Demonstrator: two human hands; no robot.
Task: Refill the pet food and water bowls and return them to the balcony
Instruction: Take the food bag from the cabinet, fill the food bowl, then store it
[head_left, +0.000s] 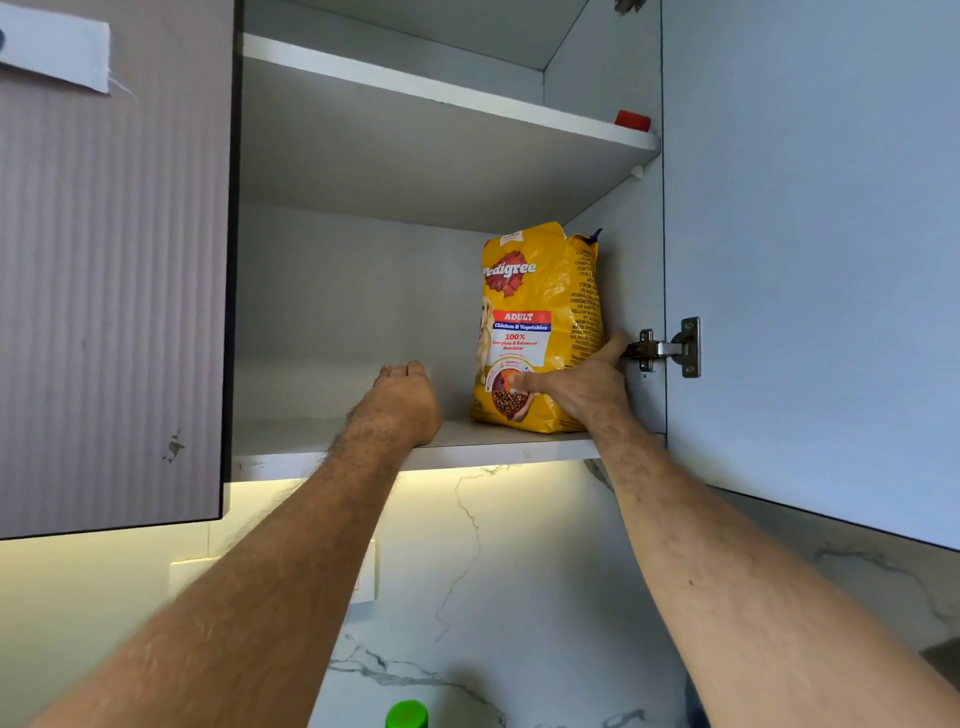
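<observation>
The yellow bag of dog food (537, 327) stands upright at the right end of the lower shelf (322, 441) in an open wall cabinet, close against the cabinet's right side wall. The right hand (584, 384) has hold of the bag low on its right edge, thumb laid across the printed front and fingers reaching round the side next to the wall, where they are hidden. The left hand (408, 400) rests on the bare shelf well to the left of the bag, knuckles up and fingers loosely bent, holding nothing. The likely trouble is the one-handed grip so low on a tall, soft bag: pulled forward from there, the top could tip outward and the bag could flop off the shelf edge before the left hand reaches it. The door hinge (662, 349) sits just beside the right hand and could catch the knuckles or snag the bag's crinkled side. Whether the top is sealed cannot be told; if loose, kibble could spill. No bowls are in view.
</observation>
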